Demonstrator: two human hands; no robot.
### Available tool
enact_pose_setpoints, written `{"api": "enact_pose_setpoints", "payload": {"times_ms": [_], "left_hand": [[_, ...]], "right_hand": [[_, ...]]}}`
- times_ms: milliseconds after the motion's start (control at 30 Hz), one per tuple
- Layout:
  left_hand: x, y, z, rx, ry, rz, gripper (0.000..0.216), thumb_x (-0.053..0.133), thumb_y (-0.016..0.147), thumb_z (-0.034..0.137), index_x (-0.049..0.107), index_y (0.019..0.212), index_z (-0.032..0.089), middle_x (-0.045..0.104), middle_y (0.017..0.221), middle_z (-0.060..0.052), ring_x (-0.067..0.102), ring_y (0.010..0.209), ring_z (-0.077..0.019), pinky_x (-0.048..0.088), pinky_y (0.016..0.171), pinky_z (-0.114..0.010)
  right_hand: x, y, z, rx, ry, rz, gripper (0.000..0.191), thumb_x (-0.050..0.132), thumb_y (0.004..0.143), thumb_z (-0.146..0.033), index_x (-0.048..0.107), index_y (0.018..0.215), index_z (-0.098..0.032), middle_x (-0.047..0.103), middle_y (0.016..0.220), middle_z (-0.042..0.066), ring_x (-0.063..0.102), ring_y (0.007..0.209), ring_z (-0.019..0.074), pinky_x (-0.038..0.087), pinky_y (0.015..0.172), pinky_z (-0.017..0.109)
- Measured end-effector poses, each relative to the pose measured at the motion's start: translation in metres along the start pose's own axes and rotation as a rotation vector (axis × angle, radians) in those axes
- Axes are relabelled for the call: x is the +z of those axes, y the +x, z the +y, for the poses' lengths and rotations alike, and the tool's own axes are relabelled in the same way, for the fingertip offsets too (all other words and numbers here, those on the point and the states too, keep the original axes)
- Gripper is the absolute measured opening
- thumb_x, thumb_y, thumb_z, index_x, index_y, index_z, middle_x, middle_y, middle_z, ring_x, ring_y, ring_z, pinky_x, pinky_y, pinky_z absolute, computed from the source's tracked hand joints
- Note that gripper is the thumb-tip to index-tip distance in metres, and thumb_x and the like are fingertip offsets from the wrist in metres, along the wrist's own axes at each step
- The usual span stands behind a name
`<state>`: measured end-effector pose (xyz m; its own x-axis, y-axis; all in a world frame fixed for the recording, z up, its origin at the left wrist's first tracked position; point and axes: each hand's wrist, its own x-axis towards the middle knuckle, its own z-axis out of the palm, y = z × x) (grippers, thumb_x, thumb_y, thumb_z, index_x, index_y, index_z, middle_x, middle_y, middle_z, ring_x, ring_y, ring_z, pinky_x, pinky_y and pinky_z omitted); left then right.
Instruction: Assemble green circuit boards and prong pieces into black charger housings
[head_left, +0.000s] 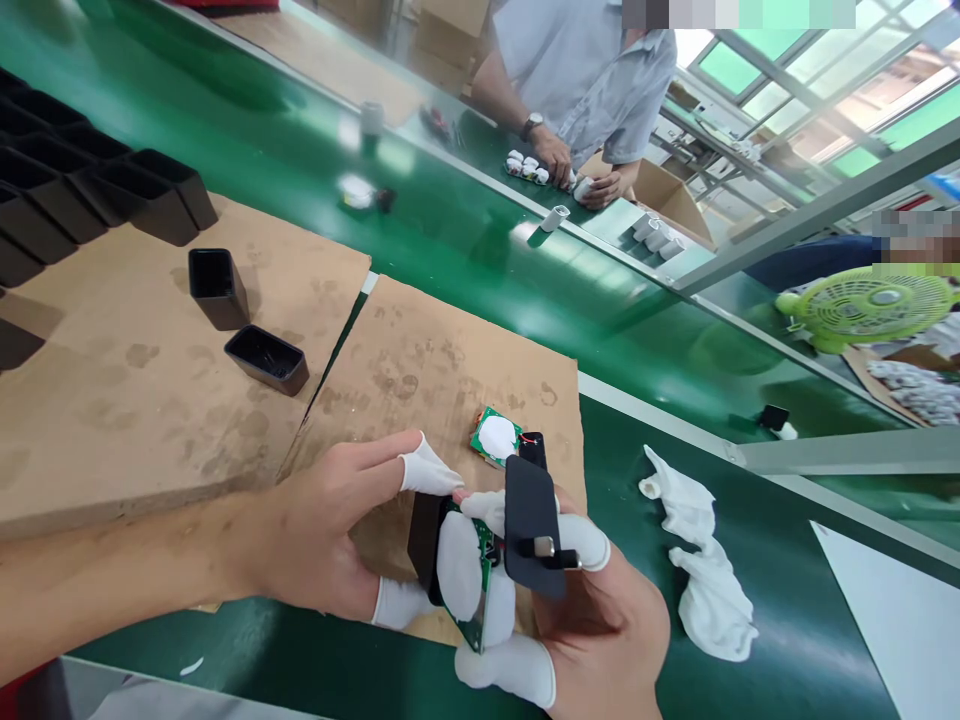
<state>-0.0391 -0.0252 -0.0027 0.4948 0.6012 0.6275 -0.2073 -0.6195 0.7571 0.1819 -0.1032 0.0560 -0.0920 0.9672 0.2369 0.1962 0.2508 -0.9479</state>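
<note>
My left hand [330, 515], with white finger cots on its thumb and a fingertip, grips a black plastic case [424, 550] by its sides. My right hand [607, 620], also in white finger cots, is closed around a green circuit board [484, 590] with thick white pads on it. Beside that board is a black plug cover [529, 510] with metal pins facing right. The board's edge is at the case's mouth; how far it goes inside is hidden. Just beyond my hands, another circuit board [496, 436] with a white patch lies wired to a black cover [533, 450].
Cardboard sheets [420, 340] cover part of the green bench. Two black cases [217, 290] stand at left near stacked cases [67, 180]. White crumpled cloths [712, 600] lie at right. Across the green conveyor [450, 215] a person [585, 90] handles white parts. A green fan [874, 305] stands far right.
</note>
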Motion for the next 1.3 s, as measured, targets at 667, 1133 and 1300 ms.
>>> {"api": "enact_pose_setpoints", "payload": {"times_ms": [667, 1133, 1300], "left_hand": [[0.001, 0.0, 0.002, 0.018, 0.022, 0.051, 0.073, 0.098, 0.086, 0.034, 0.063, 0.149, 0.025, 0.073, 0.1, -0.005, 0.073, 0.08, -0.0204, 0.063, 0.069, -0.027], [0.002, 0.0, 0.004, -0.014, 0.012, 0.016, 0.069, 0.099, 0.083, 0.03, 0.064, 0.141, 0.024, 0.075, 0.106, -0.006, 0.07, 0.084, -0.0203, 0.06, 0.072, -0.029], [-0.001, 0.001, 0.002, -0.052, 0.038, -0.01, 0.055, 0.087, 0.088, 0.019, 0.065, 0.138, 0.023, 0.074, 0.104, -0.005, 0.073, 0.087, -0.0218, 0.062, 0.072, -0.03]], "right_hand": [[-0.007, -0.011, 0.013, -0.061, -0.153, -0.05, 0.073, 0.111, 0.076, -0.032, 0.08, 0.141, -0.037, 0.083, 0.142, 0.008, 0.078, 0.131, 0.0399, 0.068, 0.113, 0.055], [-0.006, -0.01, 0.012, -0.017, -0.124, -0.119, 0.08, 0.109, 0.08, -0.033, 0.073, 0.152, -0.041, 0.076, 0.15, 0.006, 0.074, 0.138, 0.0348, 0.063, 0.119, 0.046], [-0.004, -0.014, 0.008, -0.022, -0.027, 0.017, 0.057, 0.097, 0.088, -0.06, 0.08, 0.137, -0.036, 0.087, 0.11, 0.008, 0.085, 0.093, 0.037, 0.076, 0.083, 0.052]]}}
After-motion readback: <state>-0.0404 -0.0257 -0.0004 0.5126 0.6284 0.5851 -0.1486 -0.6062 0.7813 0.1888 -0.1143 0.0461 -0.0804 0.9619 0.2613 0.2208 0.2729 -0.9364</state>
